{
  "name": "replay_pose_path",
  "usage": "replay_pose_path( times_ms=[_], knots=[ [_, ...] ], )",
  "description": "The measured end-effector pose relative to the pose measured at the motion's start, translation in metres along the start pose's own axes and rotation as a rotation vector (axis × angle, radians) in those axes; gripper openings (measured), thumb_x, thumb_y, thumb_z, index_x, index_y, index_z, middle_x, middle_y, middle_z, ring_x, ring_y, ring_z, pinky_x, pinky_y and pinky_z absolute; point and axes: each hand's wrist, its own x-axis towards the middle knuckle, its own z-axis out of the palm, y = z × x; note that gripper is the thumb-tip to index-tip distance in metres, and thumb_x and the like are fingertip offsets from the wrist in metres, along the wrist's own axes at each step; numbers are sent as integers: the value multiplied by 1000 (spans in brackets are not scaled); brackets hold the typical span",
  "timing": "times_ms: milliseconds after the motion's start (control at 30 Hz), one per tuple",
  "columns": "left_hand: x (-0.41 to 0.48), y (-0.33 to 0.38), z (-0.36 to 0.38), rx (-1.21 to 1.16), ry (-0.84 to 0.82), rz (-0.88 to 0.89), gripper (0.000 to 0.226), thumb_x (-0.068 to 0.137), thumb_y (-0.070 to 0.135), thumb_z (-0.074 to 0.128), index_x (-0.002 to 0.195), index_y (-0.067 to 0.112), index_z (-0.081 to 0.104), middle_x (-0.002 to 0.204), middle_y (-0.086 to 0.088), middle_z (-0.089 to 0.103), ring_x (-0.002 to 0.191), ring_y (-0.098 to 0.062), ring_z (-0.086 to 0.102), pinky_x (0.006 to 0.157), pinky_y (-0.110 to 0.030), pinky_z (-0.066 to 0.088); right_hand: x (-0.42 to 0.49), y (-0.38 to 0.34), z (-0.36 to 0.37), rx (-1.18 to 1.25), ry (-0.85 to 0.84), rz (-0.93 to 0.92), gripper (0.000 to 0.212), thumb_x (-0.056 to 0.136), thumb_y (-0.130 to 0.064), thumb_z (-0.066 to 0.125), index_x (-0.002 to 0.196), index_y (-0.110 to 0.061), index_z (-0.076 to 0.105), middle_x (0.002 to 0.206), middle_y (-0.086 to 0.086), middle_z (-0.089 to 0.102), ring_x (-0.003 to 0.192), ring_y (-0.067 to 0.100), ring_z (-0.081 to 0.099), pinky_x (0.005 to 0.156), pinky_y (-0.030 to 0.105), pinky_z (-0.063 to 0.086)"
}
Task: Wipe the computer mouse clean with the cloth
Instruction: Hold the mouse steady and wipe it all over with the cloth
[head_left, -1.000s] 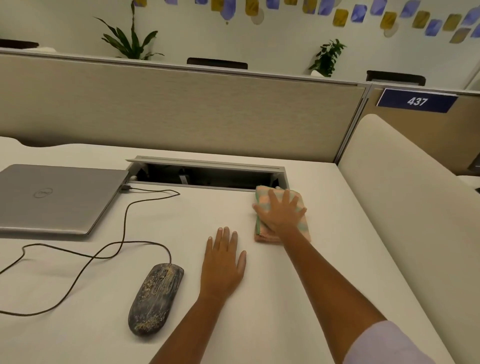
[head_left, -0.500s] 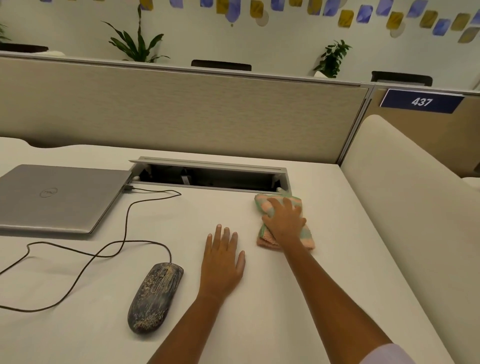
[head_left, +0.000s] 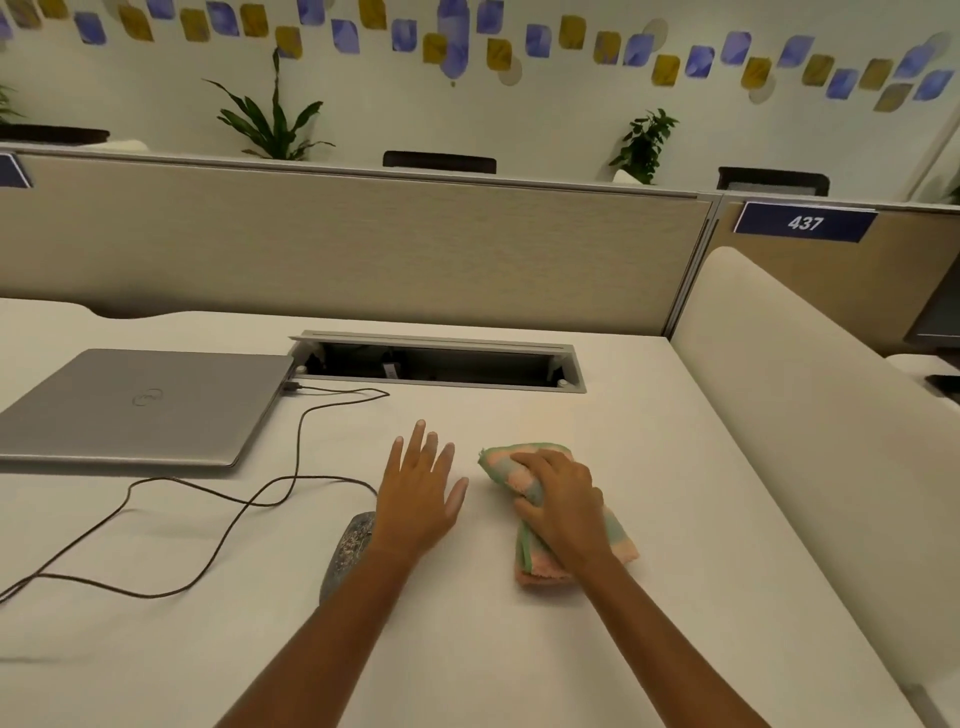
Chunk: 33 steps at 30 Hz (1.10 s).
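Mouse (head_left: 349, 551), grimy, lies on the desk (head_left: 467, 649) beside the flat, empty left hand (head_left: 418, 501); right hand (head_left: 561, 512) fingers (head_left: 524, 460) clutch the cloth (head_left: 524, 566), seemingly readying a wipe.

There was one view only, from a wide-angle camera worn on the person's head. It looked forward and down across the bench (head_left: 519, 649), close enough that both forearms entered from the bottom edge and reached toward the middle of the frame. The near bench filled the lower half. The divider panel (head_left: 363, 249) crossed the middle, and the back wall (head_left: 519, 114) with its plants ran along the top. Straight edges bowed near the sides.
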Motion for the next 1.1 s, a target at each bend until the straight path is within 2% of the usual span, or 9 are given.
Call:
replay_pose_path(
  times_ms=[33,100,233,300,400,533,700,833,1100],
  knots=[
    [-4,-7,-4,-16,-2,-14,76,94,46,3,102,8,68,107,-16,69,109,-36,60,101,-46,34,-6,-6,1,-16,-16,-1,46,85,-32,56,130,-35,44,142,-4,39,124,25,37,98,44,39],
    [-14,-21,-12,-40,9,-32,76,95,45,2,101,7,68,106,-16,69,108,-36,60,89,-50,48,-19,-19,2,-32,-48,-3,47,86,-32,55,131,-35,42,144,-4,35,126,25,34,99,43,37],
    [-35,-53,-19,-74,18,-41,69,95,45,10,104,7,67,108,-16,69,112,-36,58,86,-55,47,-40,-43,8,-68,-94,-28,49,86,-32,54,132,-37,40,146,-4,31,129,24,31,100,42,35],
    [-46,-69,-18,-136,16,-27,72,91,53,11,111,7,63,117,-16,64,120,-36,51,95,-53,42,-50,-51,12,-84,-129,-28,48,86,-33,54,132,-36,40,147,-2,29,130,24,29,101,42,33],
    [-61,-88,-16,-308,17,-74,84,76,64,9,135,13,41,146,-10,37,142,-26,17,115,-42,13,-60,-57,15,-159,-199,-7,51,86,-40,54,134,-36,37,147,-1,26,133,24,25,102,44,31],
    [-78,-103,-14,-506,-46,-138,74,78,55,22,140,15,31,151,-5,28,143,-19,8,116,-37,5,-60,-68,16,-122,-208,100,68,77,-70,47,135,-40,33,152,1,20,140,25,14,108,60,15],
    [-97,-109,-10,-638,-184,-90,82,79,63,31,145,16,16,155,-1,13,142,-10,0,114,-29,-1,-45,-82,30,-113,-153,280,68,81,-74,29,141,-43,23,157,9,5,142,38,1,107,68,2],
    [-101,-113,-2,-624,-252,44,130,43,98,21,145,20,5,155,5,5,132,5,-6,110,-22,-9,-43,-84,45,-227,-139,308,65,82,-72,33,140,-43,26,156,14,6,140,41,7,109,61,12],
    [-102,-117,6,-503,-229,197,136,37,100,20,144,20,-6,146,17,-8,134,4,-9,114,-27,-10,-49,-78,53,-243,-12,205,50,84,-56,48,128,-34,46,148,10,27,128,32,33,99,45,31]
  ],
)
